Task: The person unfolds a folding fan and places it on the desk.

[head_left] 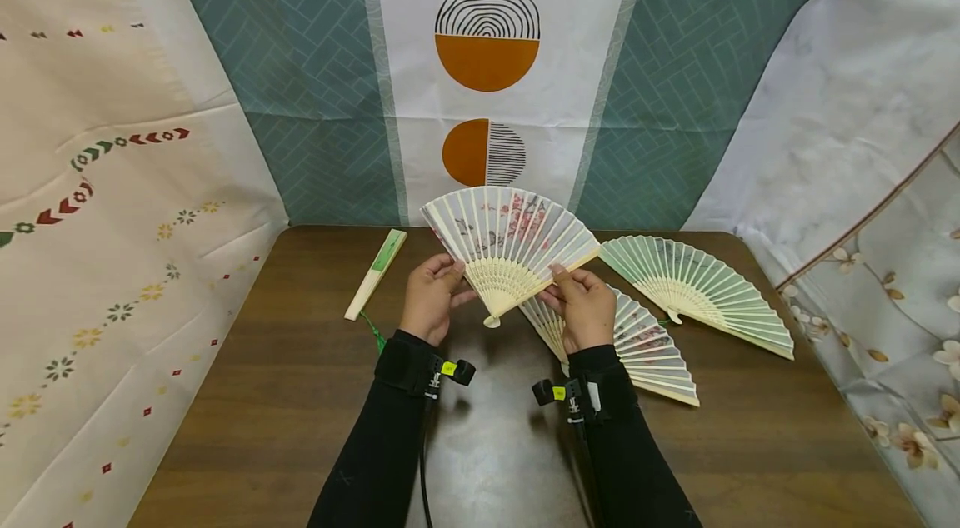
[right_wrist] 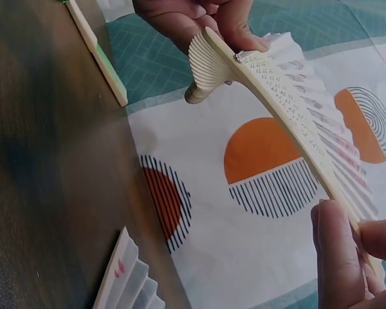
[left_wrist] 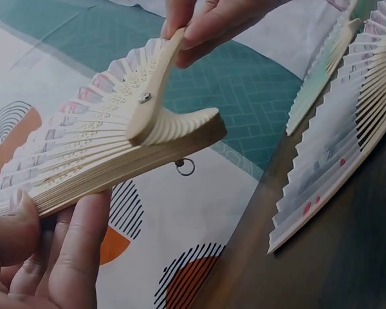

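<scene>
A white folding fan (head_left: pixel 498 232) with pink blossoms is spread wide, held up above the table. My left hand (head_left: pixel 431 301) pinches its left edge between thumb and fingers. On the other side, my right hand (head_left: pixel 589 313) pinches the right outer rib. The pivot end points down toward me, and a small metal ring hangs there in the left wrist view. Partly behind my right hand lies a second white fan (head_left: pixel 656 349), spread on the table. Farther right is a spread green fan (head_left: pixel 693 291). A folded green fan (head_left: pixel 377 274) with a green tassel lies left of my left hand.
The brown wooden table (head_left: pixel 247 420) ends at a back edge against a hanging green and white cloth (head_left: pixel 487 103). Patterned cloths hang at the left (head_left: pixel 135 303) and right (head_left: pixel 847 161) sides. A dark cable runs from my left wrist.
</scene>
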`<state>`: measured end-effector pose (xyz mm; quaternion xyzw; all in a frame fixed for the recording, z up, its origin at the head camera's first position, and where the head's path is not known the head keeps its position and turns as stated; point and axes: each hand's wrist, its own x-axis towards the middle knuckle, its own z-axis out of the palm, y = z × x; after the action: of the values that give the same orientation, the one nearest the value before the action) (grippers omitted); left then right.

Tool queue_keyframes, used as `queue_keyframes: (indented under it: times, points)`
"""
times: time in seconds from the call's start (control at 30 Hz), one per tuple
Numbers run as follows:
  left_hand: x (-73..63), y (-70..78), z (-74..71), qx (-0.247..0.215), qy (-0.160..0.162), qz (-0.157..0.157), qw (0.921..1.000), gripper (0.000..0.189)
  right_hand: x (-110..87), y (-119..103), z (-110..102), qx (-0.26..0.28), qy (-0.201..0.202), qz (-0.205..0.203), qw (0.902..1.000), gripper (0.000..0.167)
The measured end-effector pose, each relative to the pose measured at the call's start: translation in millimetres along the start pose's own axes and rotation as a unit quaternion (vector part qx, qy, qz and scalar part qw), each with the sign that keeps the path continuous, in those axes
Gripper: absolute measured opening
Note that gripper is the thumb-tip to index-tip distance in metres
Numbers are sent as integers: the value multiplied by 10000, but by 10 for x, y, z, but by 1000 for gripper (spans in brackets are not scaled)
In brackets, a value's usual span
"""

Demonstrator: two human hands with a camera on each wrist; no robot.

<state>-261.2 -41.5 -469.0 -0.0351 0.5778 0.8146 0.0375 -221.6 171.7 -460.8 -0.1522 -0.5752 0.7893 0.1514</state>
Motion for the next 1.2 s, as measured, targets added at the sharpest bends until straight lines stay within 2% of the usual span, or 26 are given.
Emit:
queue_keyframes:
  times: [0.53, 0.77, 0.93, 1.07, 1.2]
  points:
    - [2, 2, 10, -964, 243, 100, 9950, 12, 2, 5, 1, 612, 83, -163, 9980, 12]
    - [9, -18, 14, -1163, 278, 162, 9927, 13, 8, 20, -5, 782, 161, -173, 9967, 11]
    - [17, -15, 20, -1421, 314, 174, 9892, 16, 23, 22, 0, 993, 209, -255, 9945, 13]
    - [25, -8, 27, -1615, 305, 235, 9861, 18, 24, 8, 16, 1217, 273, -303, 9917, 8]
    - [27, -5, 28, -1756, 343, 250, 9835, 18, 15, 4, 31, 1348, 358, -310, 9897, 13]
